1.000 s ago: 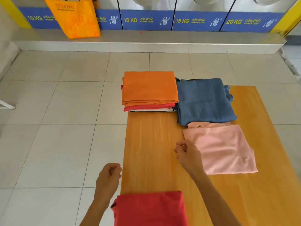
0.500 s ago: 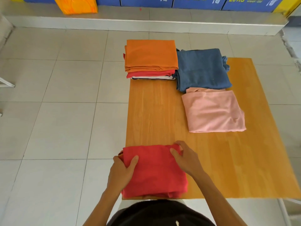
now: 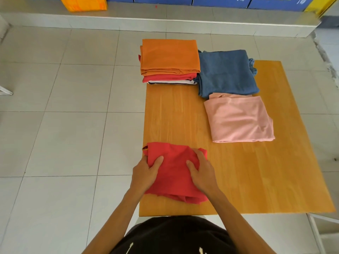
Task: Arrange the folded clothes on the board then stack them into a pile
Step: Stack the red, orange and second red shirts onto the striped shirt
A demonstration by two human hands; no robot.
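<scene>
Fingers of the left hand [image 3: 145,173] are clamped on the left edge of the red folded garment [image 3: 174,173], thumb lying on top of the cloth and the other fingers tucked out of sight beneath it. Right hand [image 3: 202,174] mirrors that on the right edge, thumb pressed on top, fingers curled round the far corner, cloth bunching between the two grips. That red piece sits at the near left corner of the wooden board [image 3: 247,171], its ragged near hem just short of the board's edge.

Beyond the right fingers and off to their right lies the pink folded garment [image 3: 238,120], flat on the board and well apart from the hands. Touching its far edge is the blue folded garment [image 3: 226,72]. Straight ahead of the left fingers, at the far left corner, is the pile [image 3: 169,61]: orange on top, red under it, a white piece with a dark stripe at the bottom, just beside the blue one.

Writing? Blue panels [image 3: 220,0] along the top carry lettering, but it is cut off and unreadable. An orange bag [image 3: 84,3] stands on the grey step, its print too cropped to read.
</scene>
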